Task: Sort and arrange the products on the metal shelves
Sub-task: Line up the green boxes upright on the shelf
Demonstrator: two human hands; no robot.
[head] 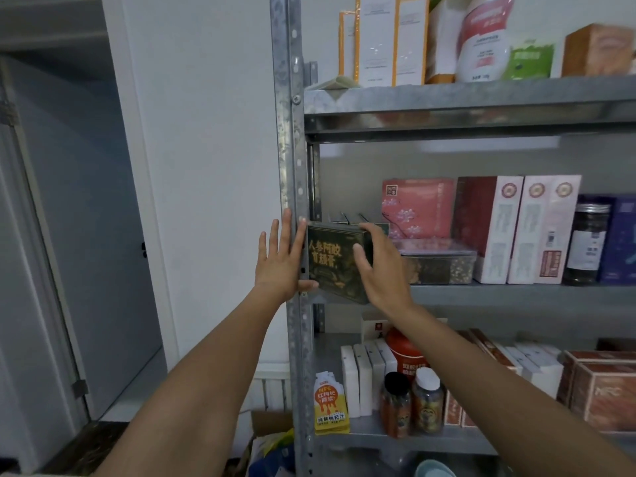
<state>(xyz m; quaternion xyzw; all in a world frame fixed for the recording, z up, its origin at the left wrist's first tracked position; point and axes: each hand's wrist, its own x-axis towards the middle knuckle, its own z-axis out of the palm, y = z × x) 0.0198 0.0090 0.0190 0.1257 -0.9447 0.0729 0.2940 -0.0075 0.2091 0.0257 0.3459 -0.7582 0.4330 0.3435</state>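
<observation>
Forearms reach up to the hands: left hand flat and outstretched against the left side of the dark green box; right hand curled round its right edge. Box sits between them at the metal shelf end. Probably a stiff, light carton; grip opposite edges.

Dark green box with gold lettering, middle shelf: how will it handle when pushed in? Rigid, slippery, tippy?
Probably rigid: the dark green box shows straight edges between the left hand and right hand. Its smooth printed face may slide easily on the metal shelf. Taller than it is deep, so it could tip if pushed high.
</observation>
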